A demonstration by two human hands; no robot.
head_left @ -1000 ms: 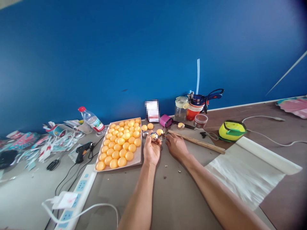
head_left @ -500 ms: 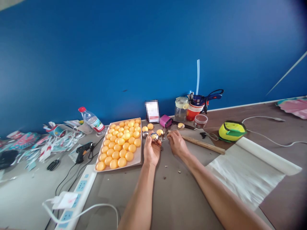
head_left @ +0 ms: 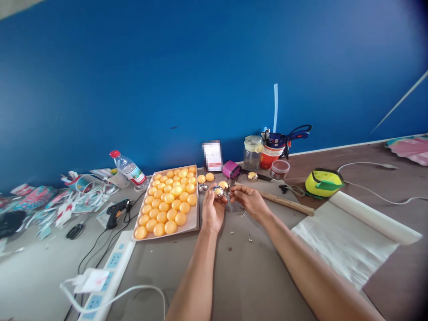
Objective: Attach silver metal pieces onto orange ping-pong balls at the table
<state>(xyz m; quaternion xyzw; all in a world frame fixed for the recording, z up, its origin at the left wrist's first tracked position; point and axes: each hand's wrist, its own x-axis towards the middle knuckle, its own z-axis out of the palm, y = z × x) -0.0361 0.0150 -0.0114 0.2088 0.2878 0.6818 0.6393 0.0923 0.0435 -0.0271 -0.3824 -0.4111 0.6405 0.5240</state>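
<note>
Ball (head_left: 218,192), round, yellow patch nearside — left hand (head_left: 214,213) around it, right hand (head_left: 250,203) pinched, contents unclear

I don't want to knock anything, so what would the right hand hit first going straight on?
Probably the silvery cluster just beyond the right hand, beside the silver-and-yellow ball held in the left hand; depth is unclear.

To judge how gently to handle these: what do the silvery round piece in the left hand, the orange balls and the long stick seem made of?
Silvery round piece: mirror-bright, with reflections; metal or metal-coated plastic, I can't tell which.
Orange balls: probably plastic, smooth and evenly coloured, with soft highlights.
Long stick: likely bare wood, brown and matte, with no gloss showing.
</note>
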